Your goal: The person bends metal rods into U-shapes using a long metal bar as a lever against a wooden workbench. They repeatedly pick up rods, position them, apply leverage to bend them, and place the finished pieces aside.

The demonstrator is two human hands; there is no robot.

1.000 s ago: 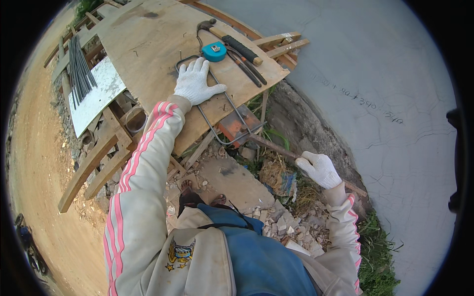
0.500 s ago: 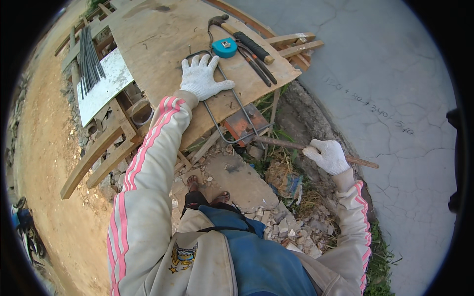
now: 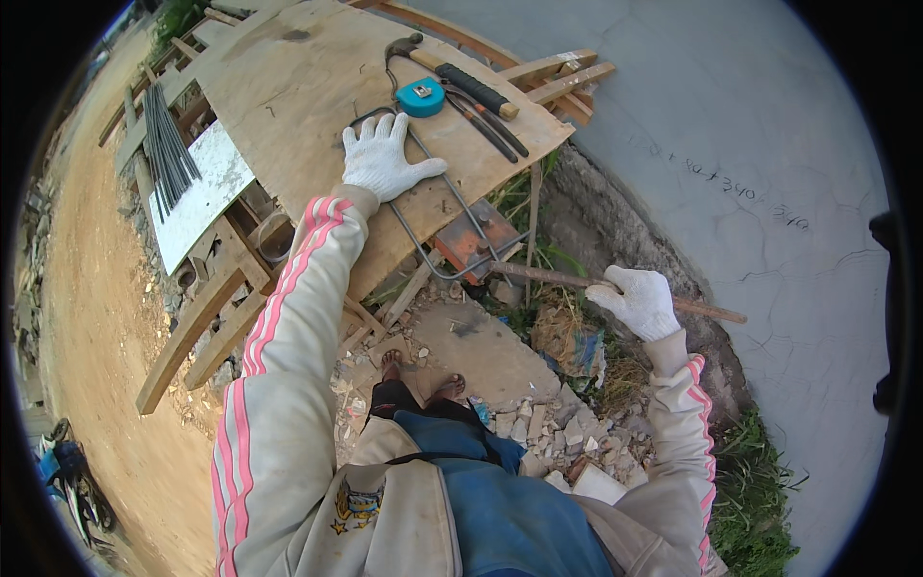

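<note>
My left hand [image 3: 386, 162], in a white knit glove, lies spread on a bent steel rod frame [image 3: 413, 234] on the plywood tabletop [image 3: 317, 72]. The frame reaches past the near edge of the board, over an orange and grey metal block [image 3: 478, 234]. In a gloved fist, my right hand [image 3: 636, 303] grips a rusty metal bar [image 3: 543, 275]. The bar's left end meets the frame near the block; whether it hooks around the rod I cannot tell. Beyond my left hand lie a teal tape measure [image 3: 421, 97], pincers [image 3: 486, 120] and a black-gripped hammer [image 3: 471, 85].
Straight steel rods [image 3: 166, 149] rest on a white board [image 3: 207, 188] at the left. Wooden beams [image 3: 192, 332] jut out below it. Broken rubble [image 3: 562, 423] lies by my feet. A grey cracked concrete surface [image 3: 798, 279] stretches along the right. A motorbike [image 3: 72, 481] stands at lower left.
The whole view has shifted slightly. Both hands keep their places, the left flat on the rod frame and the right around the bar; the bar's angle looks almost the same.
</note>
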